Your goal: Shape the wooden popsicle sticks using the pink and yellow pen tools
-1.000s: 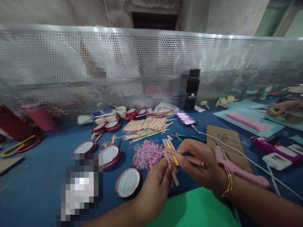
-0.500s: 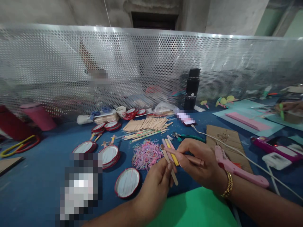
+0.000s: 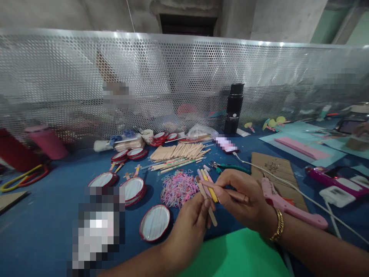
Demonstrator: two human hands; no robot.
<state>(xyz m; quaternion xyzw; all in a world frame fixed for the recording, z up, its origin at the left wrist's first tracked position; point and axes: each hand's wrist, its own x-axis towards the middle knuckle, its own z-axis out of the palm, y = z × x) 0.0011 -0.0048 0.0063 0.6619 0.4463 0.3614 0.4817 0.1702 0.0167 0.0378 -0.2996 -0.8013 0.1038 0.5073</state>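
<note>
My left hand pinches a flat wooden craft stick, which slants up and away from me. The stick's far end is coloured brown. In my right hand is a pinkish-brown marker pen, held like a writing tool, its tip at the coloured end. Just behind my fingers lie several pastel markers, a yellow marker among them. A tangled heap of thin coloured elastic bands is left of them. Nearer me, a round red-rimmed lid lies beside my left hand.
Craft sticks are spread behind the elastic bands. A black flask stands by the perforated metal screen. On the right are a pink glue gun, cardboard and a white cable. A green sheet lies before me.
My hands, the stick and the pen stay almost still. At the far right, another person's hand has shifted right, and the green thing it held no longer shows.
</note>
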